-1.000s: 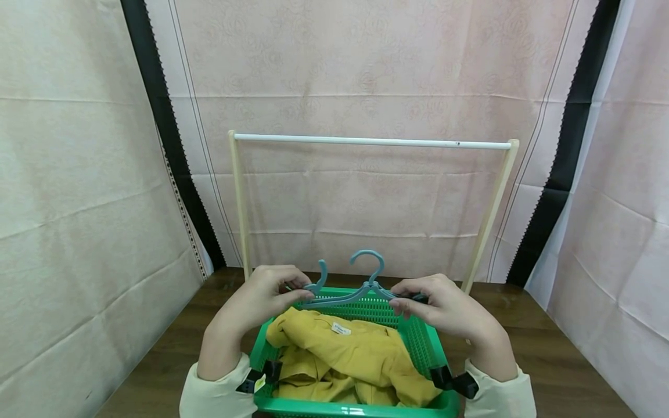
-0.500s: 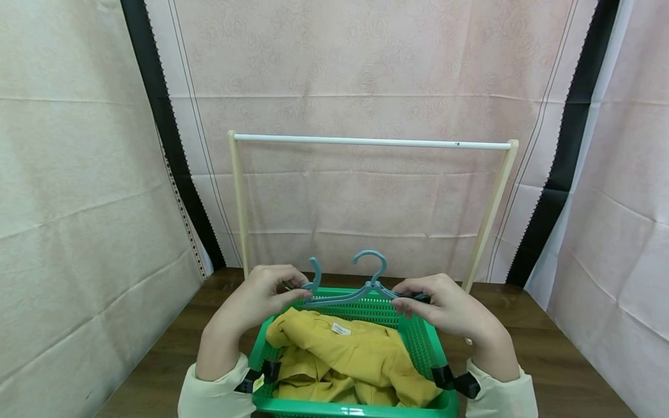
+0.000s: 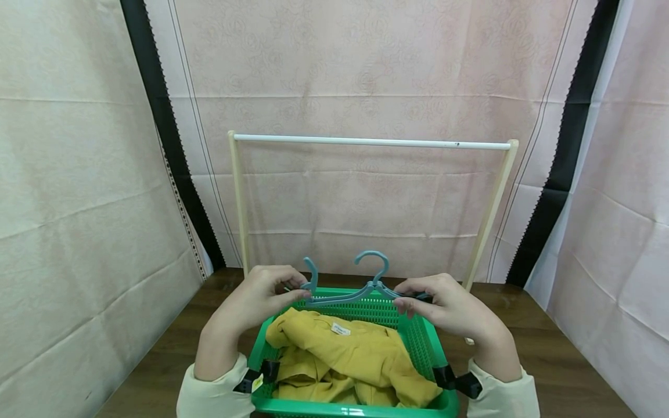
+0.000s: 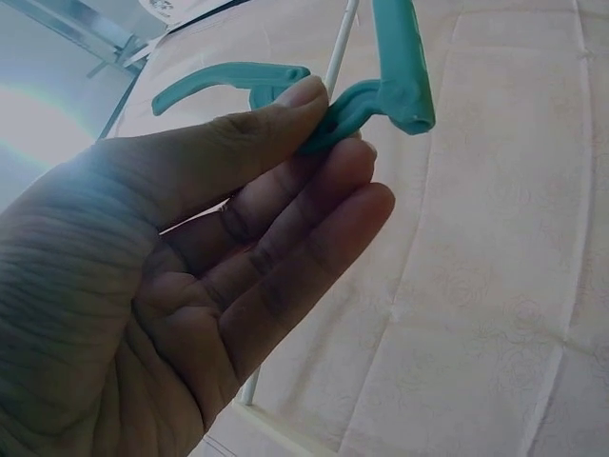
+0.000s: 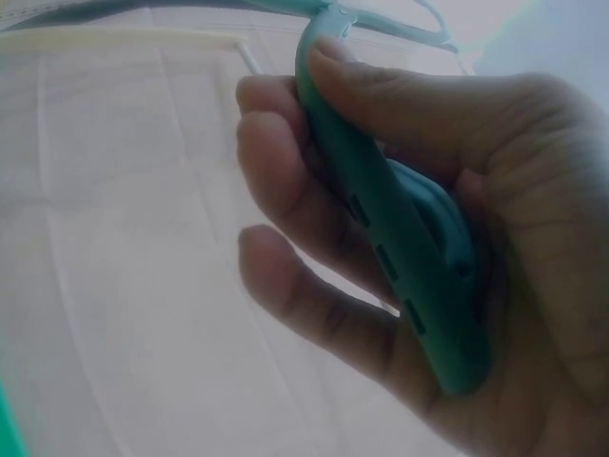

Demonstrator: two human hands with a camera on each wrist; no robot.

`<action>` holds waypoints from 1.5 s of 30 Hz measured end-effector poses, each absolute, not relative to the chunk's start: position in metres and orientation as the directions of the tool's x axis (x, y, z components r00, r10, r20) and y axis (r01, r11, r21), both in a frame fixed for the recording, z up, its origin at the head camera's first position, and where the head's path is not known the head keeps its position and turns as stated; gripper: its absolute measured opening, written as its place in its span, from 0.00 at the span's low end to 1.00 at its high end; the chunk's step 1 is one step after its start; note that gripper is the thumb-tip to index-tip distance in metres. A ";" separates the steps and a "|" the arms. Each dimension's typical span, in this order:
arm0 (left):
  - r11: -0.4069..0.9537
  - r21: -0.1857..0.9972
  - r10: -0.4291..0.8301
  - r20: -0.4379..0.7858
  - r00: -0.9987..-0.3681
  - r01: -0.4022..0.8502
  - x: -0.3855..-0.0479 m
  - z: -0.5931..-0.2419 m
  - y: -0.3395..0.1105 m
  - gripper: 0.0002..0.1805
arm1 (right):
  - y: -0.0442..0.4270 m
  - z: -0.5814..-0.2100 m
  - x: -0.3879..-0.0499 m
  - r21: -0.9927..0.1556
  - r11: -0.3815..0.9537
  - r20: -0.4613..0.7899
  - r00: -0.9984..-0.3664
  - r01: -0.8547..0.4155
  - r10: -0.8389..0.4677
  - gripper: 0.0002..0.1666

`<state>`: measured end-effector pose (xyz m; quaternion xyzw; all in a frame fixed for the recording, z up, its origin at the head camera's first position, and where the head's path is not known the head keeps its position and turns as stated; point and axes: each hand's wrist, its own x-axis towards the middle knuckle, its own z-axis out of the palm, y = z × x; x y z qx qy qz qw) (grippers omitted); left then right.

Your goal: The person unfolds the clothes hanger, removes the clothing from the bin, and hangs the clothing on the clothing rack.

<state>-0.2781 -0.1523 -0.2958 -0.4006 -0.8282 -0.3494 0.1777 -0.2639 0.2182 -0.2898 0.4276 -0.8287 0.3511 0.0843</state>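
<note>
Blue hanger (image 3: 370,286) held in right hand (image 3: 441,301); left hand (image 3: 272,295) pinches a blue hooked piece (image 3: 314,277). Yellow garment (image 3: 358,354) lies nearer, in green basket (image 3: 334,408).

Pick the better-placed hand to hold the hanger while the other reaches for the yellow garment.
Right, probably. The right hand holds the hanger with one end running toward the palm. The left hand only pinches a curved blue piece between thumb and fingers, so it seems freer for the yellow garment.
</note>
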 end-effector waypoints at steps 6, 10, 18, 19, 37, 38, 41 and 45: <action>0.442 0.443 0.537 0.566 -0.626 0.780 -0.279 -0.297 -0.154 0.06 | 0.219 -0.289 -0.264 -0.511 0.381 0.443 -0.616 -0.770 -0.651 0.09; 0.440 0.460 0.532 0.559 -0.637 0.771 -0.279 -0.297 -0.155 0.05 | 0.220 -0.290 -0.264 -0.514 0.382 0.445 -0.619 -0.769 -0.647 0.08; 0.449 0.486 0.515 0.545 -0.661 0.750 -0.278 -0.296 -0.157 0.05 | 0.221 -0.290 -0.265 -0.507 0.374 0.458 -0.610 -0.777 -0.647 0.08; 0.449 0.486 0.514 0.545 -0.662 0.749 -0.278 -0.296 -0.157 0.05 | 0.221 -0.290 -0.265 -0.507 0.373 0.458 -0.609 -0.777 -0.647 0.08; 0.455 0.504 0.511 0.527 -0.679 0.734 -0.280 -0.296 -0.159 0.04 | 0.222 -0.289 -0.266 -0.523 0.355 0.453 -0.606 -0.775 -0.654 0.09; 0.455 0.504 0.512 0.527 -0.678 0.734 -0.280 -0.296 -0.158 0.04 | 0.223 -0.289 -0.266 -0.523 0.355 0.454 -0.606 -0.775 -0.654 0.09; 0.455 0.503 0.512 0.528 -0.678 0.735 -0.279 -0.296 -0.157 0.04 | 0.223 -0.289 -0.265 -0.520 0.360 0.455 -0.608 -0.775 -0.650 0.09; 0.458 0.503 0.504 0.532 -0.680 0.733 -0.279 -0.296 -0.157 0.05 | 0.223 -0.289 -0.265 -0.521 0.368 0.455 -0.615 -0.770 -0.644 0.09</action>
